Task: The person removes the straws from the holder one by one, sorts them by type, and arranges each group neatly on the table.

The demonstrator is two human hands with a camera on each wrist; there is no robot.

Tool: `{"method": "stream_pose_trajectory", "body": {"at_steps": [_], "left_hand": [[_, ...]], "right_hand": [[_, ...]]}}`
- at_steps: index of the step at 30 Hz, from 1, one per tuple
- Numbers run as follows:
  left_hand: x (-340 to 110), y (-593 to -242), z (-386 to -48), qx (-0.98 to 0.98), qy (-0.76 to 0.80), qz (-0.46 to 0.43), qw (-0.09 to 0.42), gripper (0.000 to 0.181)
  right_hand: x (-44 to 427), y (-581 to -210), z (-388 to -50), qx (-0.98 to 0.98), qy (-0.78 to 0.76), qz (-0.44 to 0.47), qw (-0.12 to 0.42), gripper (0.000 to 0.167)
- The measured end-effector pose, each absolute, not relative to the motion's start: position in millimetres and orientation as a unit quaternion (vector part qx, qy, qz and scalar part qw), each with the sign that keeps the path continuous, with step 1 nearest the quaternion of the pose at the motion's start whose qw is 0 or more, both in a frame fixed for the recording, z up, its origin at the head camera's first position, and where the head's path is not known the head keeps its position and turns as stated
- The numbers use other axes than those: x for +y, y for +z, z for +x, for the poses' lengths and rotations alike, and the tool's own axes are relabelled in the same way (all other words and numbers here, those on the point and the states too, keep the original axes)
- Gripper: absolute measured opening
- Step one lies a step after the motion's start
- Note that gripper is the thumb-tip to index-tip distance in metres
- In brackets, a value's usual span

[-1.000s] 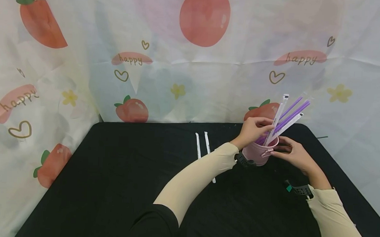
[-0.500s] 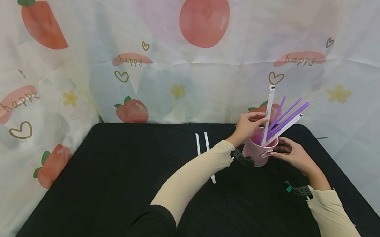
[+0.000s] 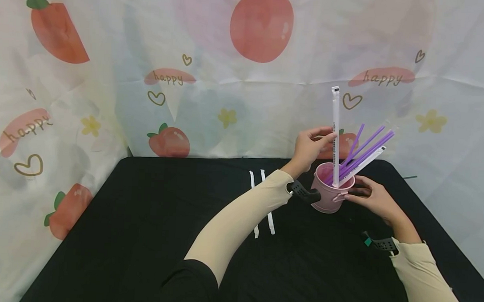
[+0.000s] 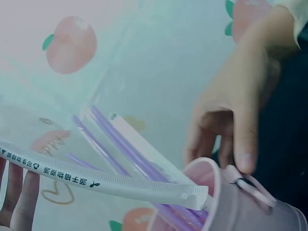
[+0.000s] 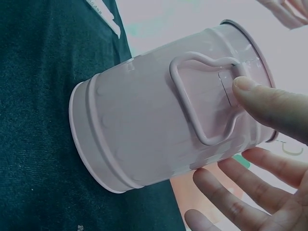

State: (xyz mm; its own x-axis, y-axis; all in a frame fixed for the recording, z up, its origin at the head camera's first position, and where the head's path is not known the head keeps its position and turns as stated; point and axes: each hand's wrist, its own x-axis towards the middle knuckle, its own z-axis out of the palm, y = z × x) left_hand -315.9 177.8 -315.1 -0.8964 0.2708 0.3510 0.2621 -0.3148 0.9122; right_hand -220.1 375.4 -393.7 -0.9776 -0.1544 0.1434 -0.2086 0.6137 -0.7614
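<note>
My left hand [image 3: 307,149] pinches a white paper-wrapped straw [image 3: 336,112] near its middle, held upright. Its lower end is at the mouth of a small pink bucket [image 3: 327,201]. In the left wrist view the wrapped straw [image 4: 110,186] shows dark printing and crosses in front of the purple straws. Several purple straws [image 3: 371,149] and another white wrapped straw [image 3: 366,163] lean to the right in the bucket. My right hand [image 3: 372,196] holds the bucket's right side. In the right wrist view its thumb [image 5: 269,103] rests by the wire handle [image 5: 182,91], fingers across the far side.
Two white wrapped straws lie on the black tablecloth [image 3: 123,235], partly hidden by my left forearm; the right one [image 3: 271,224] shows below the sleeve. A fruit-print curtain [image 3: 267,107] hangs behind the table's back edge.
My left hand has moved up and left, drawing the wrapped straw higher and more upright at the bucket's left side. The right hand and the bucket have stayed nearly still.
</note>
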Motion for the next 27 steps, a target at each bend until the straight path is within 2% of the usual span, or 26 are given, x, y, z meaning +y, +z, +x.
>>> {"method": "stream_pose_trajectory", "body": {"at_steps": [14, 27], "left_hand": [[144, -289, -317, 0.521, 0.82, 0.238, -0.011, 0.026], [100, -294, -317, 0.536, 0.816, 0.215, 0.007, 0.03]], "right_hand": [[373, -398, -219, -0.892, 0.439, 0.096, 0.049, 0.064], [367, -403, -221, -0.883, 0.456, 0.085, 0.073, 0.067]]}}
